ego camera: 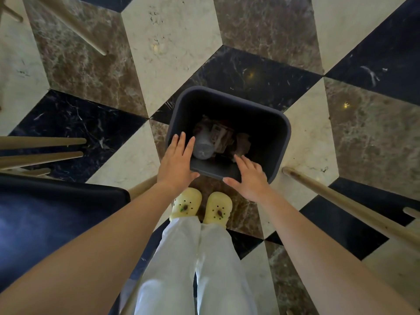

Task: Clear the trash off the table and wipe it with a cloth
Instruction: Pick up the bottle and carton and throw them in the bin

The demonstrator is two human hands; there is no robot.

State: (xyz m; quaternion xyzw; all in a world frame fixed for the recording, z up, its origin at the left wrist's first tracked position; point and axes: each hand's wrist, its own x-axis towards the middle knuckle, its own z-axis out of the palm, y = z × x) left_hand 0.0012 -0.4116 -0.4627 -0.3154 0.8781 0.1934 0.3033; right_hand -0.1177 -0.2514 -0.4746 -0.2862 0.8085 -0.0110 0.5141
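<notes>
A dark grey trash bin [268, 123] stands on the marble floor just in front of my feet. Inside it lie a clear plastic cup [203, 146], crumpled paper [242, 144] and other wrappers. My left hand [178, 161] hovers over the bin's near left corner with fingers straight and spread, holding nothing. Over the near rim, my right hand [248, 178] is also spread and empty. The table and the cloth are out of view.
A dark blue chair seat [45, 219] with wooden legs [45, 142] is at my left. More wooden legs [345, 201] slant in at the right and at the upper left [75, 26]. Patterned marble floor [170, 53] surrounds the bin.
</notes>
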